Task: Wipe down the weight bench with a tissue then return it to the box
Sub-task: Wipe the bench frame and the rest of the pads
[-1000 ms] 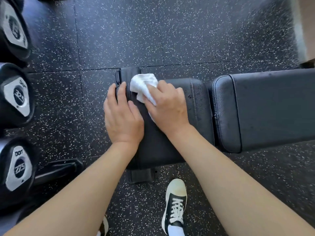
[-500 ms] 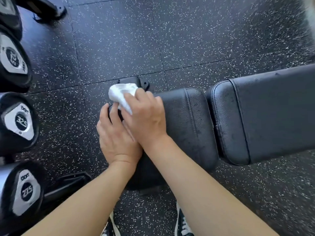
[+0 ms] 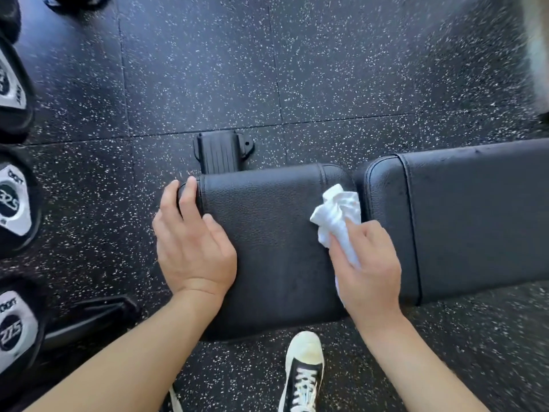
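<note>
The black padded weight bench runs across the middle: its seat pad (image 3: 273, 233) is in front of me and the longer back pad (image 3: 475, 215) lies to the right. My right hand (image 3: 367, 269) presses a crumpled white tissue (image 3: 337, 217) onto the right end of the seat pad, close to the gap between the pads. My left hand (image 3: 193, 245) rests on the seat pad's left end, fingers curled over its edge. No tissue box is in view.
Several black dumbbells (image 3: 13, 200) with white number plates line the left edge on a rack. The bench's black foot (image 3: 221, 151) sticks out behind the seat. My shoe (image 3: 304, 373) stands on the speckled rubber floor just below the pad.
My right hand has swept the tissue from the left end of the seat pad across to its right end. My left hand stays on the left edge.
</note>
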`<state>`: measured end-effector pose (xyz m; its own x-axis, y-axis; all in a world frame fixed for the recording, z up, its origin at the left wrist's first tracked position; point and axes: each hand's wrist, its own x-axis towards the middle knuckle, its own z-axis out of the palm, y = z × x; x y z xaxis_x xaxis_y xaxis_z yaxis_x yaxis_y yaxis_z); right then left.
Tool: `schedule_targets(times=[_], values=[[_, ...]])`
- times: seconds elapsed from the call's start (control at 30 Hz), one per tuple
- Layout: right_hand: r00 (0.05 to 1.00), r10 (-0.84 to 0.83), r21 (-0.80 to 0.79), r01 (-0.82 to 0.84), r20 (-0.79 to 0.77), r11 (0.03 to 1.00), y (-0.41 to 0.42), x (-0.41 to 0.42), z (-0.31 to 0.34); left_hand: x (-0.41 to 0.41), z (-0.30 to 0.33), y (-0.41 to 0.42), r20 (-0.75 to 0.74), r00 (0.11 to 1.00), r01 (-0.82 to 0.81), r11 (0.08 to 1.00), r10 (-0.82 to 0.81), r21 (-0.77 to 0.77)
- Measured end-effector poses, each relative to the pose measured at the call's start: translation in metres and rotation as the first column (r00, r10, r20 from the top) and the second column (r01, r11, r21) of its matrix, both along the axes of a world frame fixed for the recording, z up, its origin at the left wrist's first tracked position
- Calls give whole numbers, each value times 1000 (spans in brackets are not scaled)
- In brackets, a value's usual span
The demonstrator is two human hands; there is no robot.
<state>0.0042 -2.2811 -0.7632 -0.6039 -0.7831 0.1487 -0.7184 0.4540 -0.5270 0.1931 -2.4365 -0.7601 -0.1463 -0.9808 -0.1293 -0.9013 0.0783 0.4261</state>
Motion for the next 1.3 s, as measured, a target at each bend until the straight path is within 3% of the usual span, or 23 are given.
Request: schedule_targets(times=[0.17, 0.3, 0.43, 0.63, 0.83, 1.1, 1.2, 1.3], values=[[998, -28, -71, 24, -56, 997, -35, -3, -5, 2, -1, 1, -13, 1000, -2, 1000, 2, 1], [998, -56, -47, 54, -39, 997, -108, -31, 5, 1, -1, 1, -14, 1000, 0, 1000, 0, -7], [1000, 17, 25, -17, -1, 1000, -143, -54, 4, 2, -3, 2, -19, 1000, 3, 1000, -3, -27], [997, -53, -97, 48, -48, 994, -42, -4, -2, 2, -4, 3, -29, 1000, -2, 999, 1, -48], [1000, -6, -46, 5, -20, 999, 58, 37, -8, 1, -4, 2, -23, 1000, -8, 999, 7, -44], [993, -68, -72, 61, -93, 996, -80, -5, 7, 3, -6, 2, -18, 1000, -3, 998, 2, -55], [996, 17, -18, -19, -89, 1000, -135, -8, 12, 3, -6, 2, -17, 1000, 4, 998, -5, -62], [992, 74, 9, -73, -107, 997, -126, 18, 13, 3, -8, 1, -4, 1000, 4, 998, -5, -66]])
